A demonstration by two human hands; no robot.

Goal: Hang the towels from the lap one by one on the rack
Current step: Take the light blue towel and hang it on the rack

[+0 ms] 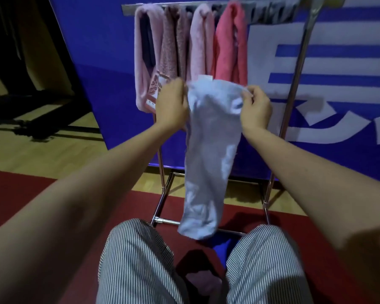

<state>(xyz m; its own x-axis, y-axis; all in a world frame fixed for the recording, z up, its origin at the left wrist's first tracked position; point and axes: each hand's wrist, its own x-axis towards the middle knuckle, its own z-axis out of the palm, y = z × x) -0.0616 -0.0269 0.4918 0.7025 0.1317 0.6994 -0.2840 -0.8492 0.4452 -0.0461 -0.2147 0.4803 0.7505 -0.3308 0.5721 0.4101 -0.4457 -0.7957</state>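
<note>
Mid-hang step: left hand (172, 102) & right hand (256, 108) each pinch a top corner of the pale blue towel (208, 154), which dangles above the knees, in front of the rack (298, 69). Pink towels (201, 40) already on the bar. Next: lift it over the free bar, right of the red towel (229, 44). Something pinkish, maybe another towel, sits between the legs.

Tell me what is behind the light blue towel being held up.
Behind the light blue towel are the rack, hung pink towels and the blue wall. The towel covers part of the rack's base.
</note>
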